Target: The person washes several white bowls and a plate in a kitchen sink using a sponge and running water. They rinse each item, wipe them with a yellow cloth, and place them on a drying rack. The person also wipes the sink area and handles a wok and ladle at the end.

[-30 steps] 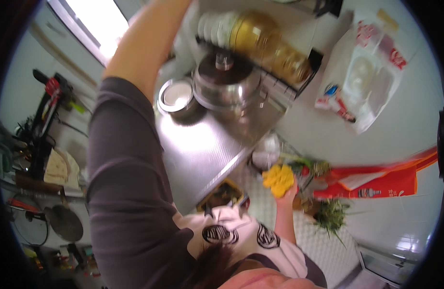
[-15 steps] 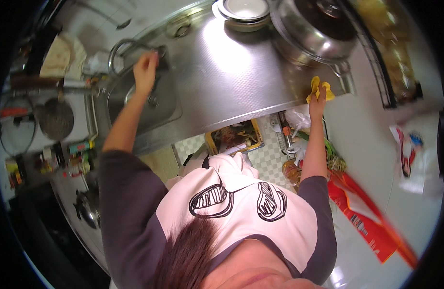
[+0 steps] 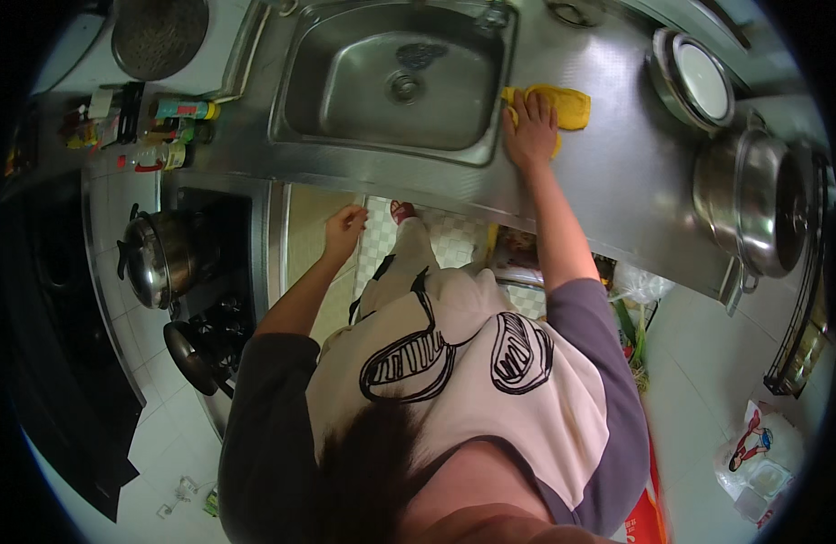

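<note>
My right hand (image 3: 531, 132) presses a folded yellow cloth (image 3: 570, 106) flat against the steel countertop (image 3: 608, 172), just right of the sink (image 3: 291, 100). Its fingers are stretched over the cloth, and a bit of yellow sticks out on both sides. Below the counter's front edge hangs my left hand (image 3: 345, 230), its fingers loosely bent and somewhat apart, with nothing visible in it. The sink basin holds a round drain (image 3: 404, 87) and a dark wet-looking patch beyond it. A faucet (image 3: 492, 16) stands at its far right corner.
Stacked bowls (image 3: 703, 82) and a large lidded steel pot (image 3: 753, 199) stand at the counter's right. On the left are a stove with a steel pot (image 3: 159, 258) and a black pan (image 3: 196, 356), plus several bottles (image 3: 182, 110). A yellow-rimmed bin (image 3: 517, 254) sits under the counter.
My view has turned toward the sink. My right hand with the cloth has gone from the counter's right end to beside the sink. My left hand has dropped from near the faucet to below the counter edge.
</note>
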Demonstrator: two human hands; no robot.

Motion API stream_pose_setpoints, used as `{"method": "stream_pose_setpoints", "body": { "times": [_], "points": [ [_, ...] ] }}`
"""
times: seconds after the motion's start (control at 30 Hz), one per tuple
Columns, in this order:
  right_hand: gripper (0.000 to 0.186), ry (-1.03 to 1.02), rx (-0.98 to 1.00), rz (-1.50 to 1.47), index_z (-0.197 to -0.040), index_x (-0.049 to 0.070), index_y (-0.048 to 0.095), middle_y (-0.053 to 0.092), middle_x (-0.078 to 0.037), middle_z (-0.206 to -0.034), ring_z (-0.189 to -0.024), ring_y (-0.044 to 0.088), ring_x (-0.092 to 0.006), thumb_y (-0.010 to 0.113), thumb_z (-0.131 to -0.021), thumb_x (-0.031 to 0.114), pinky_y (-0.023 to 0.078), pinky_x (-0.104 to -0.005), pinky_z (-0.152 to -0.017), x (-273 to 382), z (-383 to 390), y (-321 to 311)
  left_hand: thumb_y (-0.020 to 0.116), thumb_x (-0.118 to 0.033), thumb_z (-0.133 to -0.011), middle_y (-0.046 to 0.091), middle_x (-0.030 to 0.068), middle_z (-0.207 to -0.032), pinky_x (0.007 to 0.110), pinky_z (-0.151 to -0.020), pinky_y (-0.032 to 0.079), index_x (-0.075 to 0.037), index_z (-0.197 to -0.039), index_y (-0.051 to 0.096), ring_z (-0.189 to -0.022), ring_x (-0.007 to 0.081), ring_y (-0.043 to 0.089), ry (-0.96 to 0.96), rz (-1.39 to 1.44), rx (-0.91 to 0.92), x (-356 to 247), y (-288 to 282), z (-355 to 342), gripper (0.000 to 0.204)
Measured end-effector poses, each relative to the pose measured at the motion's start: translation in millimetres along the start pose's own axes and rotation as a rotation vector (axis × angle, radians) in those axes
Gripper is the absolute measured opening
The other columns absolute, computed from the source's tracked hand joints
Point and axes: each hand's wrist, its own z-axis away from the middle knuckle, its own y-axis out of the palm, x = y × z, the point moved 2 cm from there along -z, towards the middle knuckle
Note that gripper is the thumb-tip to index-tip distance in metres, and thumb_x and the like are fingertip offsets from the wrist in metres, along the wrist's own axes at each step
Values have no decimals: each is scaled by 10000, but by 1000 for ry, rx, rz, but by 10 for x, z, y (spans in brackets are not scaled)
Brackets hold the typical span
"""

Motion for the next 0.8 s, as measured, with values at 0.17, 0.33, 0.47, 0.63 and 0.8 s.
{"method": "stream_pose_setpoints", "body": {
  "times": [0.17,0.33,0.47,0.63,0.8],
  "points": [
    [455,-175,221,-6,-1288,110,480,454,-139,-1317,-1288,326,-306,487,-874,298,205,-442,-1077,525,626,-177,558,-87,-876,632,56,-850,240,-638,477,10,-946,613,-734,115,585,13,134,91,179,-400,-461,132],
    [567,8,253,86,-1387,103,344,387,-179,-1364,-1307,289,-336,482,-871,292,167,-464,-1084,1339,1329,-37,546,-105,-887,626,59,-836,237,-638,463,15,-948,605,-696,106,565,-66,279,34,347,-1043,-479,146],
    [671,-93,388,-50,-1403,94,305,380,-196,-1345,-1307,277,-349,566,-807,258,151,-487,-1081,2462,1050,293,535,-107,-895,632,68,-832,237,-625,460,7,-939,602,-700,109,574,-117,422,-95,586,-1476,-352,140],
    [611,-673,589,-302,-1303,38,417,432,-156,-1310,-1294,318,-296,601,-764,261,196,-444,-1085,3992,556,982,533,-101,-900,636,73,-819,237,-621,457,14,-938,609,-690,111,574,-115,460,-380,708,-1940,-113,143],
    [557,-1076,452,-334,-1323,97,421,463,-85,-1319,-1283,351,-248,535,-843,353,202,-424,-1094,4808,-70,1746,517,-95,-904,619,80,-834,248,-634,462,28,-915,602,-683,124,556,-170,459,-649,758,-2240,366,150]
  ]
}}
